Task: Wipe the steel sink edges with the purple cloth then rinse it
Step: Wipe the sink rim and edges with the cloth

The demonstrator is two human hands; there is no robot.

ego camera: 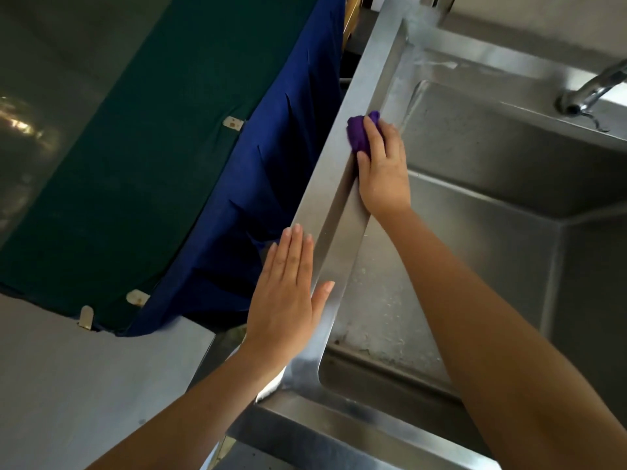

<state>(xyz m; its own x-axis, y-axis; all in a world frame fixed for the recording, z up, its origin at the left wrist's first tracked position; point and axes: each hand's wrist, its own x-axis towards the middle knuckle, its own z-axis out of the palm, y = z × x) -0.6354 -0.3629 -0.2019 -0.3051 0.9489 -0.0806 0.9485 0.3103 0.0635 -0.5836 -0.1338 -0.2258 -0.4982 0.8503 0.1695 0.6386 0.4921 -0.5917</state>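
Note:
The steel sink (369, 72) fills the right half of the view, its left edge running diagonally from top to bottom. A bunched purple cloth (359, 134) lies on that left edge, about halfway up. My right hand (383, 171) grips the cloth and presses it onto the rim. Lower down, my left hand (288, 293) lies flat with straight fingers against the outer side of the same edge, thumb on the rim top. Most of the cloth is hidden under my right hand's fingers.
A chrome tap (593, 89) sticks out over the basin at the upper right. A blue cloth (271, 157) and a green sheet (135, 130) hang just left of the sink. Grey floor (84, 385) shows at the lower left.

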